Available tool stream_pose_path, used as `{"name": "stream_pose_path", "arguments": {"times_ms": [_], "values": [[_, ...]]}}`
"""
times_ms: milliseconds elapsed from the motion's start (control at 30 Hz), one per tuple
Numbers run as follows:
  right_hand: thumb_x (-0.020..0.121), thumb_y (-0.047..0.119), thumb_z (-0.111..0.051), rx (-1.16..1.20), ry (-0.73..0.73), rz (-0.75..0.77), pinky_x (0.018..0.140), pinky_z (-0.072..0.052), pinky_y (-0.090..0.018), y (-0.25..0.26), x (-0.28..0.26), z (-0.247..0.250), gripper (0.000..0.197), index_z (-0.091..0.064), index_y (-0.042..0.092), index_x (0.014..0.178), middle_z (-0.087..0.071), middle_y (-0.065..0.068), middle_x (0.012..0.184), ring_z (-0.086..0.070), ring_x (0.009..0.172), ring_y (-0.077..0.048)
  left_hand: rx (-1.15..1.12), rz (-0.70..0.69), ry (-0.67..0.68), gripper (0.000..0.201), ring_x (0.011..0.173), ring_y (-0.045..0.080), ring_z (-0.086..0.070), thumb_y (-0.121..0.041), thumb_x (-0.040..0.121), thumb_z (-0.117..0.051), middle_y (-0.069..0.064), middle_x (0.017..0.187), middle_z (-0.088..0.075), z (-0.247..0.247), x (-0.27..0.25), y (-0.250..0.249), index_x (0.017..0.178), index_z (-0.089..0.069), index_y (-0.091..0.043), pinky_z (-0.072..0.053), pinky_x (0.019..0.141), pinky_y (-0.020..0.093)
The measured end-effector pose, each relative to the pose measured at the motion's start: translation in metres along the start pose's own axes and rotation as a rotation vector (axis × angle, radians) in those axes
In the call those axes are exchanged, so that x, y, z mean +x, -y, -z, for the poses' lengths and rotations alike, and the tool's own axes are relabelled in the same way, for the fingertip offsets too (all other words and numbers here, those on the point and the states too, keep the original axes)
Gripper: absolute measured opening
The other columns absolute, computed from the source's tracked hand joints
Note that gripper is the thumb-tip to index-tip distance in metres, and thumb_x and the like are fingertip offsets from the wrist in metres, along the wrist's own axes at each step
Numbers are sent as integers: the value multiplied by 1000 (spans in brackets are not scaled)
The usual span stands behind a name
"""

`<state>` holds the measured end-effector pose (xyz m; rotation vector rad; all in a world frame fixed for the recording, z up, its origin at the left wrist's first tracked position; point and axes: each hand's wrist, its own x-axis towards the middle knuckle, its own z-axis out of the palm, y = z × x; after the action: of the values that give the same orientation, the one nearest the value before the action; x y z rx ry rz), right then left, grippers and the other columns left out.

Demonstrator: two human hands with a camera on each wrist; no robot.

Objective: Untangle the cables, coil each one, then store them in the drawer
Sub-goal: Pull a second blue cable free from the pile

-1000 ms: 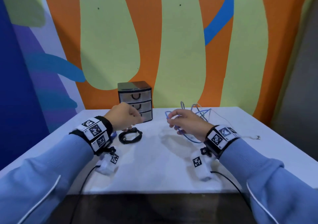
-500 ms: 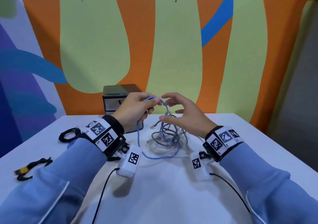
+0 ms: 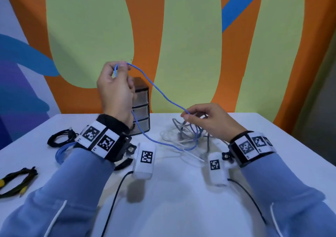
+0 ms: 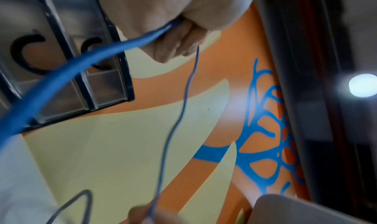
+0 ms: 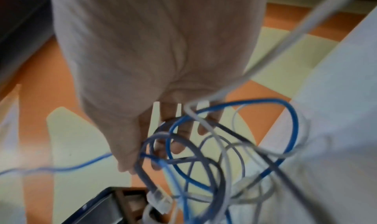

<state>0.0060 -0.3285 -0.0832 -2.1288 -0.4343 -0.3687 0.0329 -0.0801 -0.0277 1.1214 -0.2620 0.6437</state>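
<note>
Overhead, left hand (image 3: pixel 116 89) fingers (image 3: pixel 122 66) pinch the blue cable (image 3: pixel 160 91); right hand (image 3: pixel 209 120) fingertips (image 3: pixel 185 117) seemingly pinch it above the tangle (image 3: pixel 187 136); drawer unit (image 3: pixel 141 109) behind.

We see a thin blue cable (image 3: pixel 160 91) above a white counter (image 3: pixel 181 200). On it lie tangled grey and white cables (image 3: pixel 179 135), a black coiled cable (image 3: pixel 58 138), a blue coil (image 3: pixel 61 153) and black-and-yellow ties (image 3: pixel 16 180). Our sleeves (image 3: pixel 54 191) are light blue; wristbands (image 3: pixel 99 140) carry black-and-white square codes. The clear plastic drawer unit (image 3: pixel 141 107) has black framing. The wall (image 3: pixel 181 36) shows orange, pale green and blue shapes.
</note>
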Motion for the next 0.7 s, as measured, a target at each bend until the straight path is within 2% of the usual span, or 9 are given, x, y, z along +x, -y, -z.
{"name": "stream_pose_path", "arguments": {"times_ms": [133,200,267,333,433,500,567,633,700], "values": [[96,24,-76,-46,-66,-67,57,-40,-17,-8,-9,18,6,-82,23,97,-77,-12,94,-50,61,-10,-2,-21,-165,16,48,14,-26,-25,108,-53,-1,66,-40,19,13,-5,93,-55,-23,-20,43,23],[97,21,-75,-89,-71,-84,52,-37,-15,-8,-10,21,8,-81,19,94,-75,-15,93,-42,49,-4,78,59,-98,18,44,11,-26,-20,106,-55,-2,64,-39,18,10,-6,89,-60,-23,-19,41,20],[96,13,-73,-128,-91,-116,49,-34,-13,-7,-8,21,11,-81,18,91,-72,-7,89,-41,44,-3,168,135,-3,22,41,11,-25,-18,103,-59,-1,60,-39,13,3,-6,82,-64,-20,-18,39,19],[91,10,-72,-223,-120,-118,59,-42,-18,-6,-7,19,20,-79,28,91,-67,4,88,-49,54,-3,273,123,50,21,43,15,-28,-17,98,-62,1,60,-42,10,-3,-7,77,-67,-15,-21,40,21],[82,12,-74,-328,-161,-61,85,-50,-41,-4,-7,17,34,-67,42,96,-65,15,102,-61,96,-11,439,49,83,17,45,21,-43,-16,91,-63,6,64,-52,10,-7,-6,76,-69,-9,-35,46,24],[85,2,-70,-266,-107,-42,87,-53,-37,-1,-8,15,43,-67,41,101,-69,13,113,-63,110,-9,526,13,76,18,49,21,-54,-19,87,-60,6,66,-58,13,-7,-3,78,-71,-8,-45,55,32],[89,-2,-64,-219,-58,-50,84,-52,-28,2,-9,12,41,-74,36,99,-74,10,112,-66,110,-3,604,-16,131,21,68,22,-63,-28,82,-55,0,79,-65,14,-8,-3,90,-73,-20,-53,68,42],[92,1,-64,-185,-61,-51,81,-50,-20,5,-9,10,31,-80,28,93,-78,10,100,-69,99,0,782,-96,241,38,101,24,-63,-33,76,-52,-1,109,-64,12,-12,-6,109,-71,-35,-53,89,44],[95,5,-66,-176,-89,-17,82,-52,-20,5,-9,8,28,-82,26,88,-79,12,94,-70,94,0,1002,-244,377,49,130,22,-48,-39,78,-52,-4,131,-54,7,-19,-10,124,-70,-42,-39,111,47]]}}
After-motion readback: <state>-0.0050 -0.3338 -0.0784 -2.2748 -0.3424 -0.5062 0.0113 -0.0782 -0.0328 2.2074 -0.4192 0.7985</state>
